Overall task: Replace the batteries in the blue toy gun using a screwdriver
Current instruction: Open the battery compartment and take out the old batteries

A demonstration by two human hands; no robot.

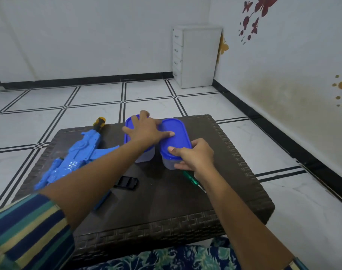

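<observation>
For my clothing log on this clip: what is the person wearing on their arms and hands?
No gloves on the left hand or right hand; no rings or watch visible. Forearms are uncovered. The left sleeve, ending near the elbow, is striped navy, teal and pale yellow; a sliver of the right sleeve at the bottom edge shows similar stripes.

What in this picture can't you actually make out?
All in the head view:
1. Contents of the left tub and right tub: blue lids and cloudy walls hide them. The left hand lies across the left one; the right hand grips the right one.
2. Screwdriver: its handle end runs under the right hand.
3. Gun: the left forearm covers its near end; no battery bay shows.
4. Pale speck by the black cover: too small to name.
</observation>
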